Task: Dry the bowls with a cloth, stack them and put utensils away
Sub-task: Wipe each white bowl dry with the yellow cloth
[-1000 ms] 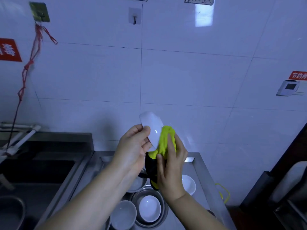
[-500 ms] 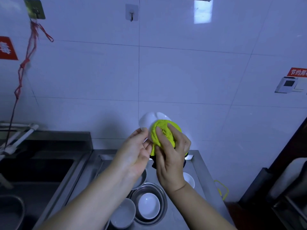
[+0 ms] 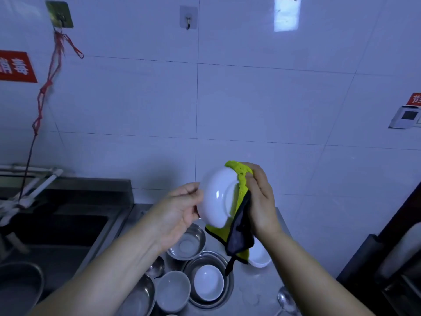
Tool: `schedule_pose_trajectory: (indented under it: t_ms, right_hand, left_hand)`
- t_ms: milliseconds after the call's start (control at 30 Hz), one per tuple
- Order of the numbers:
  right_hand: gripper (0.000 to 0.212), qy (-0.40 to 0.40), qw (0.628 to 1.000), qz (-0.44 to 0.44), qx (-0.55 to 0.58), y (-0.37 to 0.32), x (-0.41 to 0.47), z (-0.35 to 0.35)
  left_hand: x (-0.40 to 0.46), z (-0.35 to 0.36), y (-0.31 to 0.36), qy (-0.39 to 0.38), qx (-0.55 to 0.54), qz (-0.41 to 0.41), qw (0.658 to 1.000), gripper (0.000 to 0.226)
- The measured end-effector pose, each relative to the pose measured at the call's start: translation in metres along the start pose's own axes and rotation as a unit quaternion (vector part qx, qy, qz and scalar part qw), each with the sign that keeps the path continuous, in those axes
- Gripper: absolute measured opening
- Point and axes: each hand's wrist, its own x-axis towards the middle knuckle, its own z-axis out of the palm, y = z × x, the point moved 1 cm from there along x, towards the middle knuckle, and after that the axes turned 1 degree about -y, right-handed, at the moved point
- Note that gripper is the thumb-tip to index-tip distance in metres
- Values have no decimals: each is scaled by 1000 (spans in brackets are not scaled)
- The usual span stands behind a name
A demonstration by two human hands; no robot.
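I hold a white bowl up in front of the wall, its underside and foot ring turned toward me. My left hand pinches its left rim. My right hand grips a yellow-green cloth with a dark backing and presses it against the bowl's right side; the cloth's tail hangs down. Below on the steel counter sit a white bowl inside a steel bowl, a grey bowl, a steel bowl, another white bowl partly behind the cloth, and a spoon.
A deep steel sink lies to the left with a metal basin at its near corner. White tiled wall rises close behind. A ladle lies among the bowls. Dark furniture stands at the right edge.
The bowl has been turned so its underside faces me. My right hand and the cloth shifted from the bowl's front to its right edge, and the cloth's tail now hangs loose.
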Motion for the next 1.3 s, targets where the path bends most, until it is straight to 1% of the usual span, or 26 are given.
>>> schedule_pose_trajectory:
  t_ms: [100,133,167,200,233,267,300,333,367,400,433,533,600,633,700,767,800,833,900,933,1033,1100,1167,1233,1267,1300]
  right_hand:
    - [32,-94,991,-49,-85,-11,6,0]
    - [33,-120,985,-56,-114,-13,8,0]
    - [32,-130,980,-53,-141,-15,11,0]
    - [33,-123,978,-48,-162,-17,15,-1]
    - [35,-105,978,-47,-172,-18,19,-3]
    - [38,-88,978,-60,-180,-19,24,-4]
    - [40,-89,973,-83,-196,-19,27,-4]
    - [37,-117,962,-108,-222,-18,28,-2]
    - [27,-161,945,-130,-255,-14,27,0]
    - [15,-208,922,-150,-290,-10,24,0]
    - [15,-256,899,-166,-315,-6,20,-1]
    - [36,-357,845,-199,-346,-6,10,-16]
    - [46,-378,789,-256,-411,-5,4,-23]
    - [49,-369,763,-293,-442,-4,1,-24]
    - [43,-320,747,-354,-462,-2,-5,-21]
    - [55,-271,749,-413,-442,3,-6,-24]
    - [55,-270,739,-430,-442,5,-6,-26]
    - [44,-268,727,-449,-445,8,-6,-30]
    - [10,-265,698,-478,-463,15,-4,-38]
    - [3,-261,689,-489,-466,15,-3,-40]
    - [4,-241,674,-507,-479,15,-2,-44]
    - [7,-221,688,-489,-489,16,-9,-43]
    - [12,-180,738,-429,-489,21,-25,-32]
    - [27,-118,803,-342,-473,24,-39,-16]
    - [32,-91,821,-316,-466,26,-42,-10]
    - [38,-77,827,-308,-463,28,-43,-8]
  left_hand:
    - [-8,4,-1,-31,164,15,986,24]
    - [-10,6,-1,-45,238,24,970,22]
    - [-12,8,-1,-57,343,34,937,21]
    - [-12,6,-3,-49,473,52,878,17]
    - [-12,6,-4,-23,607,95,788,11]
    - [-13,6,-4,8,698,173,695,6]
    - [-15,8,-4,17,743,244,623,5]
    - [-17,10,-4,3,766,288,574,9]
    - [-18,10,-4,-9,772,327,544,17]
    - [-18,8,-2,-24,773,352,528,25]
    - [-17,4,1,-36,776,363,515,30]
    - [-20,-6,12,-61,793,389,464,31]
    - [-23,-7,15,-74,796,407,441,22]
    - [-24,-6,15,-82,794,417,436,21]
    - [-25,-1,10,-99,788,435,426,24]
    - [-24,2,6,-125,784,437,422,21]
    - [-21,0,7,-138,784,441,415,17]
    - [-17,-4,12,-151,788,434,409,13]
    - [-8,-14,27,-167,801,423,390,14]
    - [-4,-19,34,-173,804,422,382,17]
    - [-1,-20,38,-192,812,404,376,7]
    - [-4,-13,28,-174,810,417,373,15]
    - [-8,1,19,-141,805,437,375,20]
    - [-7,9,3,-114,788,471,379,24]
    - [-5,11,-4,-108,778,482,387,26]
    - [-3,11,-8,-109,770,487,397,26]
